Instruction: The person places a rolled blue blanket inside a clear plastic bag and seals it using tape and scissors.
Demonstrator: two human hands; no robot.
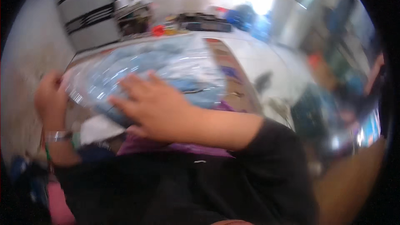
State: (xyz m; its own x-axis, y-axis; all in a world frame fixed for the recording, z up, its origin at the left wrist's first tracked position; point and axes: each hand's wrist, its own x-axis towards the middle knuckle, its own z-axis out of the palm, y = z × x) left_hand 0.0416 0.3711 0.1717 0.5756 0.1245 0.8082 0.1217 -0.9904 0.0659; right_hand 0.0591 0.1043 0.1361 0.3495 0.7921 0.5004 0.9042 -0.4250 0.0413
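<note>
A large clear plastic bag (183,60) with light-blue, cloth-like contents lies before me, its film creased and shiny. My left hand (52,93) is closed at the bag's left edge, its fingers pinching the film. Across the near middle of the bag lies my right hand (152,102), palm down with fingers spread, pressing on the plastic. A white sheet-like piece (100,130) shows below the bag's near left side. Purple cloth (200,149) is under my right forearm. Motion blurs the picture, so finer details of the contents are hidden.
Under the bag is a brown patterned mat (252,91) on pale floor tiles. A grey cabinet (89,14) stands far left, and a dark box-like device (208,24) sits by the back wall. Blue bundles (241,16) rest near it. Blurred clutter fills the right side.
</note>
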